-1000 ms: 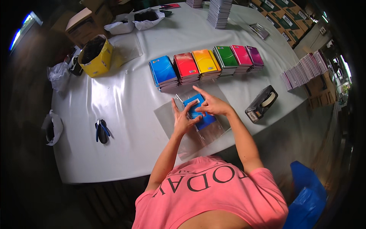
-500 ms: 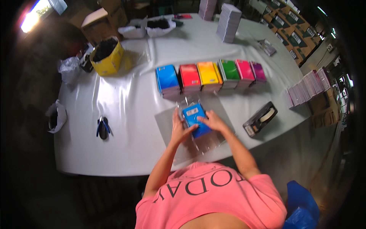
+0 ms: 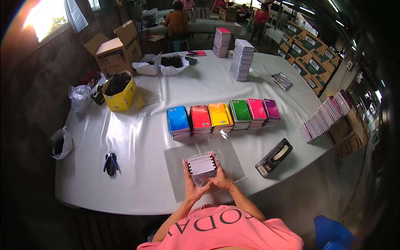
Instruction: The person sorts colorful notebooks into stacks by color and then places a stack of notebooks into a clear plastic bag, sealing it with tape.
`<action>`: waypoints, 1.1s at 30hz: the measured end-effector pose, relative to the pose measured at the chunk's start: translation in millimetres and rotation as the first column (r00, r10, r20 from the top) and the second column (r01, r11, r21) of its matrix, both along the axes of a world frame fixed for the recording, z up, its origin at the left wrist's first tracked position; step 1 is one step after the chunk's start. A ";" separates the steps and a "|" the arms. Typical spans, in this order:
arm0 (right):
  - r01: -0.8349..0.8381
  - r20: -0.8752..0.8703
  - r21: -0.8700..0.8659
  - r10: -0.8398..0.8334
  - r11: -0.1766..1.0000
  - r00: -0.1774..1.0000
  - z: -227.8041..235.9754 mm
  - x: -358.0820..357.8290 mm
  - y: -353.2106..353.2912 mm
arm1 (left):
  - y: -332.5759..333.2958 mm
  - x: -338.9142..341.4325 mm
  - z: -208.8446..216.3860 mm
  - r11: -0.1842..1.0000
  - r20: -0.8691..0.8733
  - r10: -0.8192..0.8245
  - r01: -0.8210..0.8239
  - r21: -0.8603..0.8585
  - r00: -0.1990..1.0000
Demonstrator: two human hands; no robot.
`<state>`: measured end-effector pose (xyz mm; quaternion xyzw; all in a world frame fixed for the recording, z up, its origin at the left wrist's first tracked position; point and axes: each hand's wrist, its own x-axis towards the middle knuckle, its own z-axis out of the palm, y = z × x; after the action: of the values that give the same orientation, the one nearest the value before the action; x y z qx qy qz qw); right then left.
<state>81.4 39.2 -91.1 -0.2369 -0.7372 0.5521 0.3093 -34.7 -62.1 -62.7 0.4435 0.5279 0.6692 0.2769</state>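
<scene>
A small stack of spiral notebooks (image 3: 201, 165) stands tilted between my hands, its white page edges and black binding ends facing up. My left hand (image 3: 192, 186) presses its left side and my right hand (image 3: 222, 178) grips the right side. Clear plastic film (image 3: 202, 180) bunches below the stack near my thumbs. Beneath lies a transparent sheet (image 3: 175, 173) on the white table. Just beyond it runs a row of notebook piles: blue (image 3: 178, 120), red (image 3: 201, 116), yellow (image 3: 218, 114), green (image 3: 239, 111), pink (image 3: 256, 109) and purple (image 3: 271, 109).
A black tape dispenser (image 3: 273, 158) lies to the right, blue-handled pliers (image 3: 111, 163) to the left. Far left sit a yellow container (image 3: 121, 95) of black pieces and white bags (image 3: 173, 66). Tall notebook stacks (image 3: 241, 60) stand at the back. People (image 3: 177, 21) are in the background.
The notebooks have been tipped up from lying flat, blue cover showing, to page edges facing up. Both hands have shifted to grip the sides. The head view has tilted up, showing more background.
</scene>
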 end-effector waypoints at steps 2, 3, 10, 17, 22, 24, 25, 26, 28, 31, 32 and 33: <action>0.002 -0.027 0.008 -0.001 1.000 1.000 -5.2 2.1 -1.0 | -1.7 -1.3 -4.5 1.000 -0.046 -0.008 0.008 -0.010 0.999; 0.002 -0.041 0.011 -0.002 1.000 0.999 -6.3 3.0 -2.2 | -0.2 -3.7 -15.3 1.000 -0.076 -0.005 0.003 -0.018 0.997; 0.130 0.046 0.196 -0.141 0.972 0.989 34.3 11.7 -13.2 | -15.7 -46.9 -15.3 0.998 -0.744 0.051 -0.009 0.060 0.667; 0.219 -0.002 0.277 -0.227 0.936 0.974 39.6 5.0 -28.2 | -11.6 -77.4 27.4 0.973 -0.890 -0.228 0.120 -0.197 0.395; 0.200 0.163 0.446 -0.299 0.872 0.940 33.4 18.3 -29.7 | -4.3 -93.5 32.9 0.922 -0.897 -0.365 0.227 -0.312 0.249; 0.138 0.236 0.537 -0.306 0.832 0.922 38.4 17.3 -29.4 | 1.7 -98.6 34.0 0.900 -0.889 -0.398 0.285 -0.330 0.228; 0.118 0.255 0.541 -0.296 0.833 0.921 41.8 17.1 -27.3 | 5.2 -101.7 33.3 0.889 -0.882 -0.414 0.309 -0.339 0.224; 0.097 0.273 0.545 -0.286 0.833 0.918 44.0 17.0 -27.4 | 8.5 -104.6 31.6 0.877 -0.876 -0.430 0.332 -0.348 0.219; 0.044 0.316 0.576 -0.273 0.816 0.909 47.5 12.8 -30.9 | 11.7 -107.0 30.8 0.860 -0.868 -0.447 0.369 -0.352 0.215; 0.020 0.363 0.619 -0.309 0.785 0.879 50.3 5.8 -34.6 | 13.4 -107.7 33.1 0.845 -0.861 -0.459 0.406 -0.348 0.220; 0.020 0.376 0.633 -0.329 0.774 0.866 50.9 4.2 -36.3 | 14.5 -108.2 34.1 0.839 -0.855 -0.469 0.416 -0.352 0.222; 0.021 0.394 0.624 -0.337 0.781 0.855 51.7 4.0 -38.6 | 14.8 -108.0 35.4 0.832 -0.849 -0.479 0.426 -0.356 0.225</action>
<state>85.4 0.6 -39.4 -0.3289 -0.8992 0.1798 0.2256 -142.8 -47.3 -27.3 0.8619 0.4535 0.1862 0.1297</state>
